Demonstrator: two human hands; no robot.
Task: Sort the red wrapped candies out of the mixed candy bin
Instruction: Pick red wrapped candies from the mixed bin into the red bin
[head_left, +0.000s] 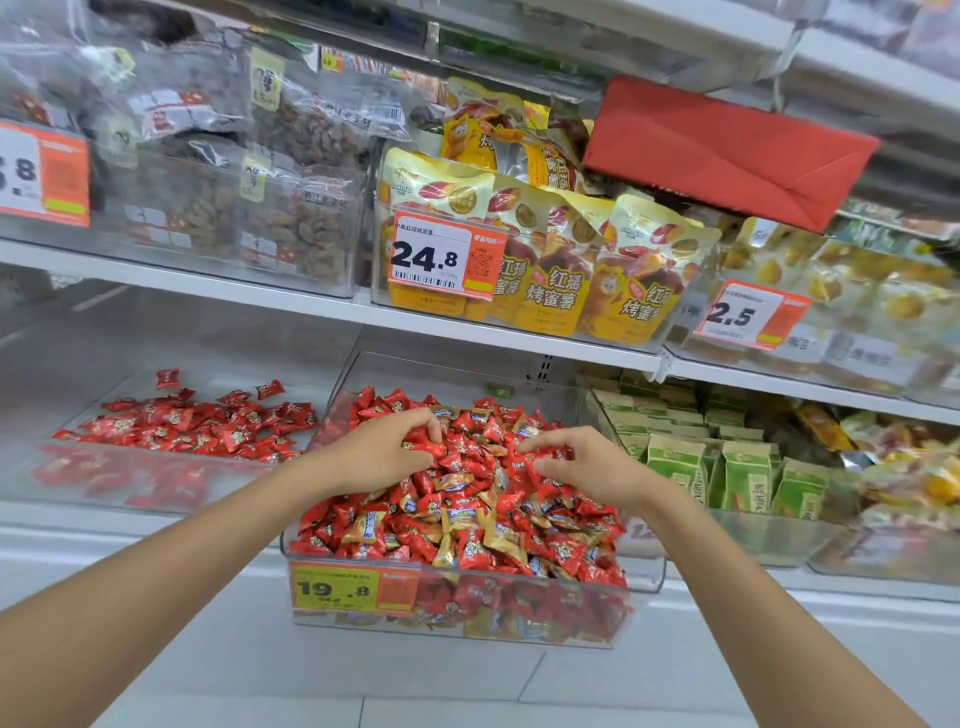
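The white lower shelf (130, 540) carries three clear bins: a shallow bin (104, 486) of red candies (208, 426) at left, the mixed candy bin (467, 621) at centre, and green packets (737, 475) at right.

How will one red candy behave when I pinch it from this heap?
Probably light: small, loosely heaped red candy. Glossy wrapper may slip, so pinch a crimped end. The heap in the mixed bin will likely shift.

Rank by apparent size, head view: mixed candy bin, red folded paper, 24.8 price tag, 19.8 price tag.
1. mixed candy bin
2. red folded paper
3. 24.8 price tag
4. 19.8 price tag
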